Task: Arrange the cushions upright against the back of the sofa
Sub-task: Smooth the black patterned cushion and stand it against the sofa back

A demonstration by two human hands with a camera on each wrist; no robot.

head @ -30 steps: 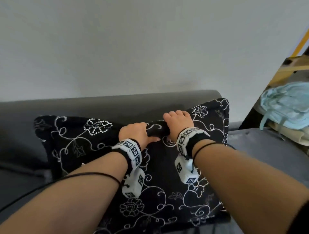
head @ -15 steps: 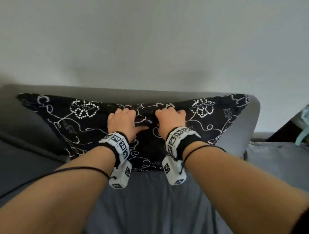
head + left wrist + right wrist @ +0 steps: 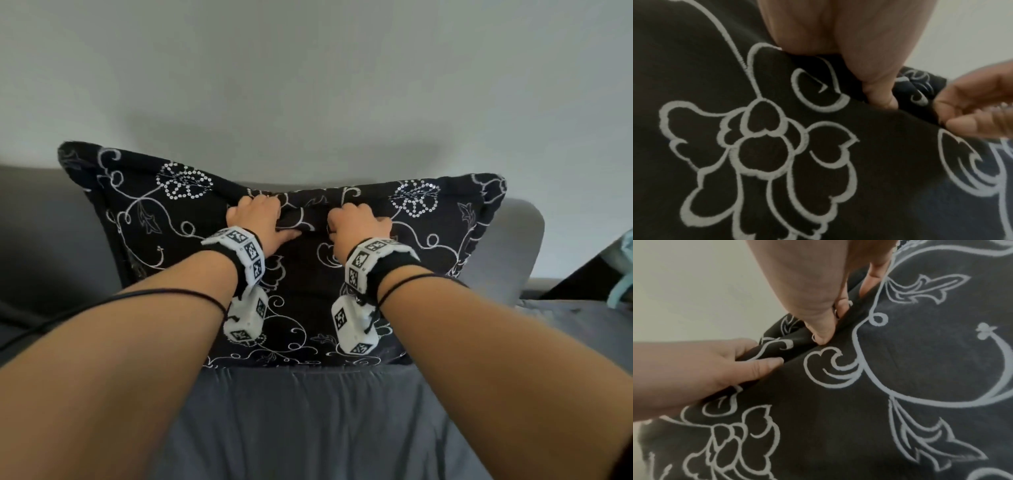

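A black cushion [image 3: 308,294] with white floral embroidery and sequin flowers stands upright on the grey sofa seat [image 3: 308,418], leaning on the sofa back [image 3: 513,246]. My left hand [image 3: 257,219] and right hand [image 3: 356,222] both grip a fold of fabric at the middle of its top edge. In the left wrist view my left hand [image 3: 875,84] pinches the cushion [image 3: 777,146], with the right hand [image 3: 972,113] beside it. The right wrist view shows my right hand [image 3: 824,324] pinching the cushion [image 3: 900,369] fold and the left hand [image 3: 715,369] doing the same.
A plain pale wall [image 3: 308,85] rises behind the sofa. The sofa's right end [image 3: 534,222] is close to the cushion's right corner. Pale blue fabric [image 3: 623,274] shows at the far right edge. A black cable [image 3: 102,301] runs along my left forearm.
The cushion has gone from lying tilted on the seat to standing upright against the sofa back, lifted by both hands gripping its top edge. My view has shifted right and closer.
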